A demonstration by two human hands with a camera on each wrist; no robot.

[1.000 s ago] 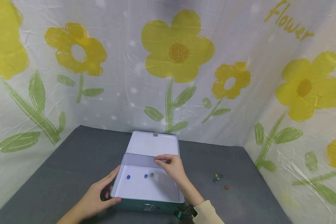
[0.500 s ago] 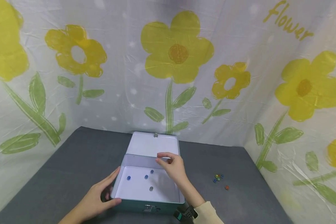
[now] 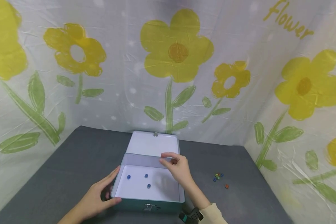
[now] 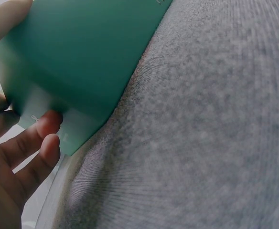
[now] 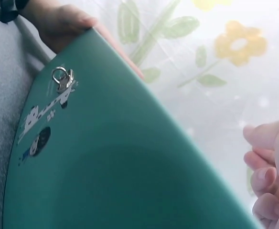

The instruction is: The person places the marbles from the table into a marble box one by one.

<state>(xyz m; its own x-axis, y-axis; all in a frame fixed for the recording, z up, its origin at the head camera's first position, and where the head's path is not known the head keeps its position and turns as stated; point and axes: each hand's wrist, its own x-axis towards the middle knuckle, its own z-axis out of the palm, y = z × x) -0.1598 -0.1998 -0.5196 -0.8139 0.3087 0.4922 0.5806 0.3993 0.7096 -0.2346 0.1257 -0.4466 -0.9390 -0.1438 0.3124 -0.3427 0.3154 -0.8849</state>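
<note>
Right hand (image 3: pixel 177 168) is up over the back right of the box (image 3: pixel 131 204), fingers loosely bent, thumb & forefinger a bit apart, nothing btwn them that we can see. Three blue marbles (image 3: pixel 146 176) sit apart from each other on the box's white floor. Prob glass, so we'd expect hard, light, slick & quick to roll; tough enough for normal handling, tho a drop could chip one. Best hold IMO: thumb & fingertip on opp sides, gentle squeeze, cuz pinching hard off-center might shoot it away.

Left hand (image 3: pixel 96 192) has hold of the box's front left corner, thumb on the front rim, fingers along the left side. Box looks like thin metal, so prob stiff & fairly light, w/ smooth green walls that may slip a bit; we'd grab the rim or a corner.

Lid (image 3: pixel 153 144) is open at the back, w/ a small latch (image 3: pixel 155 134) on its far edge. Off to the right on the dark cloth (image 3: pixel 240 165) we've got a small multicolored bunch (image 3: pixel 218 178) plus an orange marble (image 3: pixel 226 186) on its own nearby. Behind it all, a flowery curtain (image 3: pixel 123 102).
</note>
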